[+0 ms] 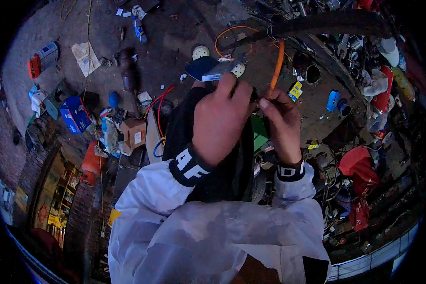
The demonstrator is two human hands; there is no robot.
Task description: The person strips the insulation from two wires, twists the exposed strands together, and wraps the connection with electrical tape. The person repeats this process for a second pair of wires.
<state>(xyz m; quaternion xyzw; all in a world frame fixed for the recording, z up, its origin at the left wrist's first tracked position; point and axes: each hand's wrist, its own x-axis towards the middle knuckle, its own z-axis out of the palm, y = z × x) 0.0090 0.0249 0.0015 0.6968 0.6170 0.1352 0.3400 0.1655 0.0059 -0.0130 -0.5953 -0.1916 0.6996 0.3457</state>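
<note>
My left hand (220, 118) is curled in the middle of the view, knuckles up. Its fingertips are hidden, so I cannot make out what it grips. Just right of it, my right hand (281, 123) pinches the end of an orange hose (278, 64) between thumb and fingers, close to my left fingers. The hose hangs from near a thick black bar (336, 26). Beyond my left knuckles is a dark blue and silver object (201, 68), unclear in kind, between white perforated shoes (199, 51). Dark-clad legs (184, 118) lie below my hands.
A blue box (75, 113), cardboard box (131, 135) and red gas cylinder (92, 163) stand at left. Red and blue hoses (160, 109) lie nearby. At right are jumbled metal parts (355, 47), a red bag (357, 173) and a blue tool (332, 100). A doorway (57, 199) opens lower left.
</note>
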